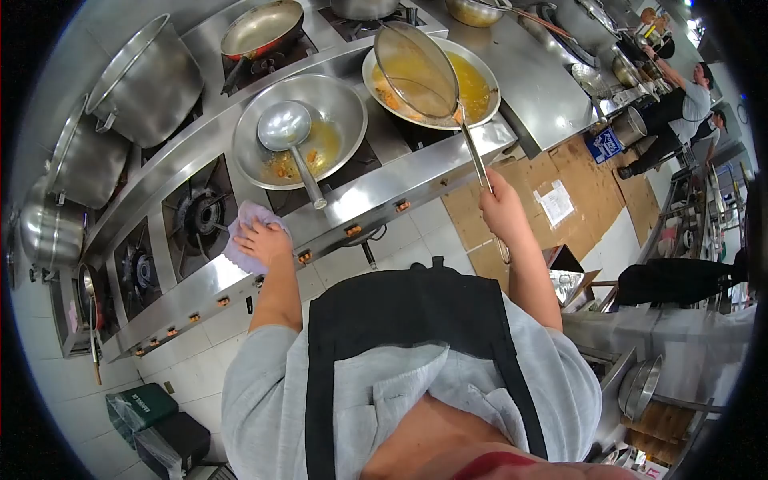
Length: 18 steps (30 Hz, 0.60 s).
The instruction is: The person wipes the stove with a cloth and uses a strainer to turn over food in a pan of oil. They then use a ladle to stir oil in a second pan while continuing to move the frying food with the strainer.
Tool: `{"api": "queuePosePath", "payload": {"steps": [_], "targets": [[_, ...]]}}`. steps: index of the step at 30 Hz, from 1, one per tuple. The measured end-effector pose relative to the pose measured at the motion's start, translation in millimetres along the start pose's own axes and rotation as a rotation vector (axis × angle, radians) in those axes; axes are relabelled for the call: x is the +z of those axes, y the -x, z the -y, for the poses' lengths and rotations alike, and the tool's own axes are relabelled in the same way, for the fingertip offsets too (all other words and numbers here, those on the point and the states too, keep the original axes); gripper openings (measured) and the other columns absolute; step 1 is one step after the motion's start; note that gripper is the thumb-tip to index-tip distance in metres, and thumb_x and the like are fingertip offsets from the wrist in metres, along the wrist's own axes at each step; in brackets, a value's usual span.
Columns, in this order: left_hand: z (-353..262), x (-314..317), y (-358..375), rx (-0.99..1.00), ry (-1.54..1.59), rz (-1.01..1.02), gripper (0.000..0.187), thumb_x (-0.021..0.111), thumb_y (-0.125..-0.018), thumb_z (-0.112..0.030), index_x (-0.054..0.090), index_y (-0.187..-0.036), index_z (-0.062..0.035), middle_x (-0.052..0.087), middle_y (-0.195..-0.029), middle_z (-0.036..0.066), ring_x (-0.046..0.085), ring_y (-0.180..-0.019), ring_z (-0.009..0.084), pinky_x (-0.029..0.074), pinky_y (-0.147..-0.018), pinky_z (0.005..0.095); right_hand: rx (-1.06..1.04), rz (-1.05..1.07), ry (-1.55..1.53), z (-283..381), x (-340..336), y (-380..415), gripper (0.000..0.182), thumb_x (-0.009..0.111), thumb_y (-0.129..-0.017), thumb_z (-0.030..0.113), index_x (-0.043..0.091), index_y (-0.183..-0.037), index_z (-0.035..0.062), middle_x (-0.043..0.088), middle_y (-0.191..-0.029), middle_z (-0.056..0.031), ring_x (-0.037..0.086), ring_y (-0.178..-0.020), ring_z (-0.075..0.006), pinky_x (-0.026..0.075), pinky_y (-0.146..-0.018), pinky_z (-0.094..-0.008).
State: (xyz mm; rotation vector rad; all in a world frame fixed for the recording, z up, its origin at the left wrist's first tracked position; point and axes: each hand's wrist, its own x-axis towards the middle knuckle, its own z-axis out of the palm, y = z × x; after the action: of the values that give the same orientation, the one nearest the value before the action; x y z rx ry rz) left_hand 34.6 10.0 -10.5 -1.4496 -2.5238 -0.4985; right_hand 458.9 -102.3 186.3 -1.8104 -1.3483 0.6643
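Note:
My right hand (502, 204) is closed around the long handle of a round mesh strainer (416, 68). The strainer's basket is over a wide metal pan (492, 108) of yellow oil with orange-brown pieces in it. Under my left hand (268, 242) is a bunched light purple cloth (250, 218), at the stove's front edge; the fingers lie over it and press it. Between my hands a steel bowl (352, 120) sits on the stove, with a little oil and some orange bits at its bottom. A ladle (286, 128) rests in this bowl, its handle sticking out over the front rim.
Bare burners (200, 210) are to the left on the stove (196, 284). Large steel pots (152, 88) stand behind them, and a frying pan (262, 28) is on a back burner. Cardboard (512, 188) covers the floor at right. Another person (688, 104) works at the far right counter.

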Motion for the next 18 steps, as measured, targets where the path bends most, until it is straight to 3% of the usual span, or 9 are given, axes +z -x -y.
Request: {"api": "queuePosePath", "payload": {"steps": [3, 5, 6, 8, 18], "targets": [[-1.1, -0.4, 0.4, -0.011, -0.014, 0.010, 0.048, 0.047, -0.082, -0.028, 0.049, -0.127, -0.0106, 0.032, -0.144, 0.013, 0.017, -0.134, 0.0460, 0.009, -0.111, 0.0534, -0.001, -0.016, -0.027, 6.3, 5.7, 3.4, 0.045, 0.044, -0.085, 0.008, 0.046, -0.129, 0.0003, 0.050, -0.065, -0.0016, 0.046, -0.053, -0.0080, 0.038, -0.048, -0.0244], [-2.0, 0.8, -1.3, -0.030, -0.039, 0.026, 0.049, 0.047, -0.083, -0.028, 0.048, -0.128, -0.0098, 0.032, -0.144, 0.014, 0.017, -0.134, 0.0465, 0.010, -0.110, 0.0534, -0.075, -0.010, 0.097, 1.9, 11.7, 1.8, 0.044, 0.044, -0.084, 0.008, 0.046, -0.128, 0.0000, 0.058, -0.070, -0.0107, 0.057, -0.061, -0.0188, 0.044, -0.056, -0.0315], [-2.2, 1.0, -2.0, -0.014, -0.037, 0.022, 0.049, 0.047, -0.083, -0.028, 0.048, -0.128, -0.0098, 0.032, -0.144, 0.014, 0.017, -0.134, 0.0465, 0.010, -0.110, 0.0534, -0.068, -0.024, 0.091, 1.8, 15.3, -0.2, 0.044, 0.044, -0.084, 0.008, 0.046, -0.128, 0.0000, 0.058, -0.070, -0.0107, 0.057, -0.061, -0.0188, 0.044, -0.056, -0.0315], [1.2, 1.7, 0.3, 0.014, -0.015, -0.014, 0.048, 0.046, -0.083, -0.028, 0.048, -0.128, -0.0096, 0.032, -0.143, 0.015, 0.018, -0.133, 0.0472, 0.012, -0.109, 0.0536, -0.050, -0.001, 0.213, 0.0, 22.3, -4.3, 0.038, 0.043, -0.087, 0.009, 0.047, -0.124, 0.0003, 0.060, -0.093, -0.0312, 0.058, -0.091, -0.0445, 0.046, -0.080, -0.0474], [0.1, 5.7, 1.3, 0.039, -0.024, -0.042, 0.047, 0.047, -0.084, -0.027, 0.047, -0.127, -0.0092, 0.034, -0.142, 0.017, 0.024, -0.130, 0.0492, 0.014, -0.109, 0.0546, -0.044, -0.087, 0.275, -30.0, 32.1, -24.1, 0.038, 0.044, -0.083, 0.007, 0.049, -0.121, 0.0020, 0.059, -0.088, -0.0315, 0.058, -0.086, -0.0447, 0.046, -0.076, -0.0496]]}}
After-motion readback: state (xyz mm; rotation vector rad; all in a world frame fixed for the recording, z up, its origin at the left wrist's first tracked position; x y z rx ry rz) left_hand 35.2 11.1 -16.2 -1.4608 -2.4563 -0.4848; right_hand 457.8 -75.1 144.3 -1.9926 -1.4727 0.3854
